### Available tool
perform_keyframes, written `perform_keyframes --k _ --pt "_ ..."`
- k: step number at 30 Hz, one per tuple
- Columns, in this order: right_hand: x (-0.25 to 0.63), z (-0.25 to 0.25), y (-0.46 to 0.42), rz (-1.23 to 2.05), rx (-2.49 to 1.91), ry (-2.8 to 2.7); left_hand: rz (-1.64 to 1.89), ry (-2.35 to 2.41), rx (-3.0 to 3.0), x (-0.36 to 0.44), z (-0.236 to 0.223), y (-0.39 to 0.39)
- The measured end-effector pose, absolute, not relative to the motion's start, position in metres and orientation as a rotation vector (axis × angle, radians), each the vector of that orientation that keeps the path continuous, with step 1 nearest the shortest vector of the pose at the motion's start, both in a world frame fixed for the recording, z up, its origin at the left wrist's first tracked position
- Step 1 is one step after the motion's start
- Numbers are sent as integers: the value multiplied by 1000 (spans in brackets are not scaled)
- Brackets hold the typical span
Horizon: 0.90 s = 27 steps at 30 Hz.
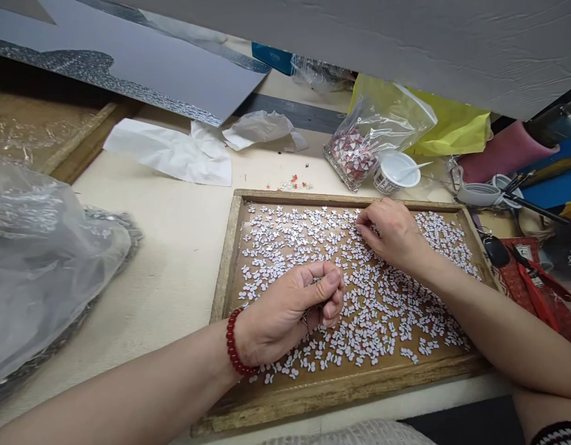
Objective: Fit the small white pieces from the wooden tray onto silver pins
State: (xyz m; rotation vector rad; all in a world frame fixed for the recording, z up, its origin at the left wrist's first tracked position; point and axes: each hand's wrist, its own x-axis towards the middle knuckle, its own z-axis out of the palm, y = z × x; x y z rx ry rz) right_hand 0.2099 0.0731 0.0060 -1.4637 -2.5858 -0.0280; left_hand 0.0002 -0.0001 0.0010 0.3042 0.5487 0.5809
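Many small white, lobed charm-like pieces (369,327) are spread over the brown base of a shallow wooden tray (227,272). Above the tray's left middle is my left hand (297,303), palm turned up and fingers curled around some small metallic bits, mostly hidden by the fingers. A red bead bracelet (234,343) circles that wrist. My right hand (392,232) is over the far side of the tray, thumb and fingertips brought together in a pinch low over the pieces. Whatever lies between those fingertips is hidden or too small to make out.
Behind the tray are a clear bag of red-and-white pieces (353,154), a white cup with a stick (397,173) and crumpled tissue (174,151). A large plastic bag (49,259) lies left. Red-handled scissors (536,290) lie right. A grey panel (406,37) overhangs the back.
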Motion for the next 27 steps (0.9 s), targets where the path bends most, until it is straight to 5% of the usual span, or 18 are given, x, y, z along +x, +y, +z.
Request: perform_keyframes --k 20,27 --pt "209 20 63 75 -1444 -2535 584 526 361 0 -1 0" --pt "183 46 17 630 -898 -2413 575 538 380 0 1 -1"
